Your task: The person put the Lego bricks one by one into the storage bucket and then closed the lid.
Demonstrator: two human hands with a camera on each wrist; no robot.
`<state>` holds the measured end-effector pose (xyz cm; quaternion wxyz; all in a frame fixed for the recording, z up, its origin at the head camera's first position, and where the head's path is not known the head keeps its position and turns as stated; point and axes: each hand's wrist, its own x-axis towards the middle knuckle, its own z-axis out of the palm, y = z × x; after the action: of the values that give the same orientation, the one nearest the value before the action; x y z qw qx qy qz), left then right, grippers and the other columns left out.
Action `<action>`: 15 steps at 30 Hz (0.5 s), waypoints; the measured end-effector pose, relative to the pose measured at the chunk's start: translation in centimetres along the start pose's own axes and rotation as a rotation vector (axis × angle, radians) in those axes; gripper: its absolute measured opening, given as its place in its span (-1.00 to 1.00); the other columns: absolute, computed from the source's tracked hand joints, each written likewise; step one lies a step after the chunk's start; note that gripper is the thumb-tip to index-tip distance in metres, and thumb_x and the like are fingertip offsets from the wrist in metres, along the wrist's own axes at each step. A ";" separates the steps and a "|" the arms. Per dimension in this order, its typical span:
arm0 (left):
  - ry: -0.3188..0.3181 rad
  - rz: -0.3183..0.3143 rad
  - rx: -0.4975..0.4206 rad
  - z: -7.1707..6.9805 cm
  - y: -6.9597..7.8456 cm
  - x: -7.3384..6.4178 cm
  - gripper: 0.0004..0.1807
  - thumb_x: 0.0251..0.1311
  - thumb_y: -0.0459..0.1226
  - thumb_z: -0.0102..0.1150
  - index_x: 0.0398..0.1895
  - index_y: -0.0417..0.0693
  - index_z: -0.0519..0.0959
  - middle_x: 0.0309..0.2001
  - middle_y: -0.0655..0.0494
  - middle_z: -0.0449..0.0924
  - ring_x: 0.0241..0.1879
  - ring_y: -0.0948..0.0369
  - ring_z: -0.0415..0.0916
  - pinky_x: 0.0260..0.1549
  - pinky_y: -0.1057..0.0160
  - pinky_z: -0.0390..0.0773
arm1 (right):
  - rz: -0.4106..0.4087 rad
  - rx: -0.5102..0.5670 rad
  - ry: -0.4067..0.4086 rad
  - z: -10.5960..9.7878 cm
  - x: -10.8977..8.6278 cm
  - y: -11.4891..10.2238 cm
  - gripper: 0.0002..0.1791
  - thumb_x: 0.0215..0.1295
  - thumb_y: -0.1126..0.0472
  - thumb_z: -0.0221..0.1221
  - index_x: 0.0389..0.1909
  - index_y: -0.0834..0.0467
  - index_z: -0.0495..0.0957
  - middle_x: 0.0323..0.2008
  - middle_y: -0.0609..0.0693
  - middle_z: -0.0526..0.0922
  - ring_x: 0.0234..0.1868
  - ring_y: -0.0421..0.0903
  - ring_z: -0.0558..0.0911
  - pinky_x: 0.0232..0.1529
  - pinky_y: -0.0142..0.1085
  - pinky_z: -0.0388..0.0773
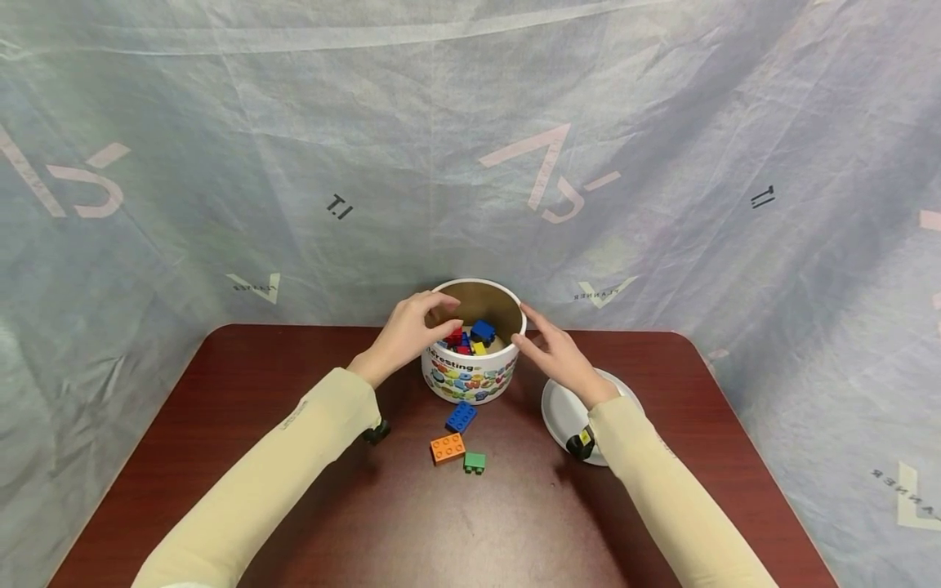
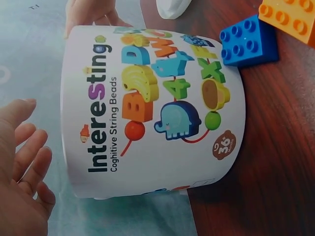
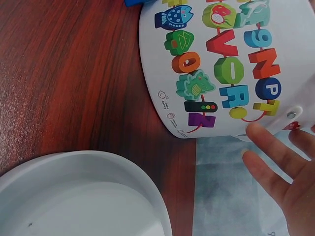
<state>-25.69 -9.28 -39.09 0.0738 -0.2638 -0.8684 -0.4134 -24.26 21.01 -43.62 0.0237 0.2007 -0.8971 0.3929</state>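
A white round tub (image 1: pixel 470 384) printed with colourful string beads and the word "Interesting" stands upright near the table's back edge. Inside it lie several toy building bricks, among them a blue brick (image 1: pixel 483 331), a red brick (image 1: pixel 455 337) and a yellow brick (image 1: pixel 479 349). My left hand (image 1: pixel 408 333) is over the tub's left rim with thumb and fingers spread apart; nothing is between them. On the opposite side, my right hand (image 1: pixel 557 356) has its loosely extended fingers (image 3: pixel 275 147) right at the tub's outer wall, by a small round fitting (image 3: pixel 294 113).
In front of the tub lie a blue brick (image 1: pixel 461 416), an orange brick (image 1: pixel 448 448) and a small green brick (image 1: pixel 474 462) on the dark red table (image 1: pixel 353 506). A white round lid (image 1: pixel 559 412) rests under the right forearm. Grey cloth (image 1: pixel 412 163) hangs behind.
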 end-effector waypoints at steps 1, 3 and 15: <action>0.001 0.002 -0.004 0.0 0.0 -0.1 -0.62 0.36 -0.18 0.39 0.18 -0.06 0.68 0.05 0.01 0.67 -0.06 0.08 0.56 -0.02 0.03 0.63 | 0.001 0.001 -0.001 0.0 0.0 0.0 -0.19 0.55 -0.09 0.17 0.67 0.00 0.08 0.42 0.20 0.46 0.08 0.08 0.70 0.12 0.05 0.65; 0.003 0.007 -0.011 -0.1 0.1 -0.3 -0.63 0.35 -0.20 0.39 0.18 -0.07 0.68 0.06 0.01 0.68 -0.07 0.07 0.56 -0.04 0.02 0.63 | 0.003 0.003 -0.005 0.0 -0.1 0.0 -0.18 0.55 -0.11 0.17 0.68 -0.01 0.07 0.44 0.19 0.43 0.10 0.08 0.70 0.13 0.06 0.64; 0.018 0.030 -0.048 -0.7 0.8 -2.2 -0.61 0.32 -0.19 0.43 0.18 -0.06 0.69 0.09 0.04 0.68 -0.06 0.10 0.55 -0.05 -0.07 0.65 | 0.019 -0.002 -0.009 0.0 0.0 -0.1 -0.18 0.55 -0.11 0.17 0.68 -0.05 0.06 0.46 0.17 0.42 0.09 0.05 0.70 0.15 0.04 0.63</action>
<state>-23.48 -10.24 -38.80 0.0812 -0.2747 -0.8536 -0.4352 -24.23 20.93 -43.59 0.0159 0.1940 -0.8994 0.3913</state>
